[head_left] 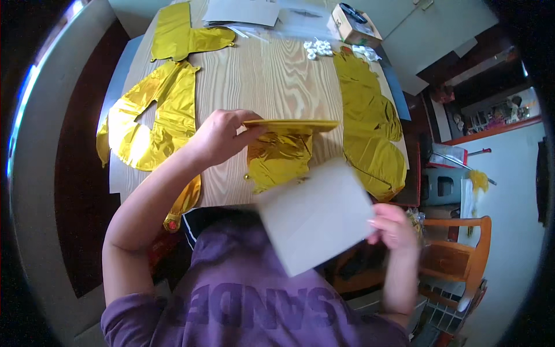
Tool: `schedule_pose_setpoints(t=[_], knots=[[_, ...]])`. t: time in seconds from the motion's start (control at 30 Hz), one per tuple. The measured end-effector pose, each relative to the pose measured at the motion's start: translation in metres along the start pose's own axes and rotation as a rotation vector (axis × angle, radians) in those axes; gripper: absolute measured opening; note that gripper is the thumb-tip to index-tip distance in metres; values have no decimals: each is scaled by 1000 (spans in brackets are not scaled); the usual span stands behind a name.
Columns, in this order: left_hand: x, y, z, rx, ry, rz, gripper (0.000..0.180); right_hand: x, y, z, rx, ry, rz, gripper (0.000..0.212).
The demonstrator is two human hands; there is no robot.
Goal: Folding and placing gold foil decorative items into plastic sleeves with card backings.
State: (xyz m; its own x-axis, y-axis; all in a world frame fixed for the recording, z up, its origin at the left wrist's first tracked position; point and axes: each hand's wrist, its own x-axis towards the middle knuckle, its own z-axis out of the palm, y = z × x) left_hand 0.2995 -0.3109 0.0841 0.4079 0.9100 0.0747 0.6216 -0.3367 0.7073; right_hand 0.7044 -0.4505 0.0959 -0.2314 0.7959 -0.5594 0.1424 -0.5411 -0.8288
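My left hand (222,136) is closed on the left end of a folded gold foil balloon (280,162), keeping it over the near part of the table. The balloon's upper fold runs level to the right, and a crumpled flap hangs below. My right hand (393,226) pinches the right edge of a pale grey-white sheet (318,217), blurred by motion and tilted in front of my body. Whether it is paper or thin card I cannot tell. The sheet's top comes close below the balloon. Flat gold foil balloons lie left (153,115) and right (370,121) of my hands.
Another flat gold balloon (188,34) lies at the far left of the wooden table (260,75). Farther back are a stack of sheets (241,11), small white pieces (317,48) and a box (355,26) with a dark object on top. A wooden chair (457,260) stands at right.
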Motion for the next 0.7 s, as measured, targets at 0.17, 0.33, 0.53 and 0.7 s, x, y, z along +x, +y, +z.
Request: schedule_pose_setpoints(t=[0.17,0.33,0.53,0.7], knots=[[-21,-39,33,94,140,468,31,-53,-47,-94,-260,436,-359,20],[-34,-48,53,225,80,642,36,68,-67,-57,-40,588,-514,25],[-47,-37,53,262,74,633,36,192,-70,1,-318,246,-250,18],[-65,-38,58,365,119,642,37,198,-89,36,-685,-185,125,12]])
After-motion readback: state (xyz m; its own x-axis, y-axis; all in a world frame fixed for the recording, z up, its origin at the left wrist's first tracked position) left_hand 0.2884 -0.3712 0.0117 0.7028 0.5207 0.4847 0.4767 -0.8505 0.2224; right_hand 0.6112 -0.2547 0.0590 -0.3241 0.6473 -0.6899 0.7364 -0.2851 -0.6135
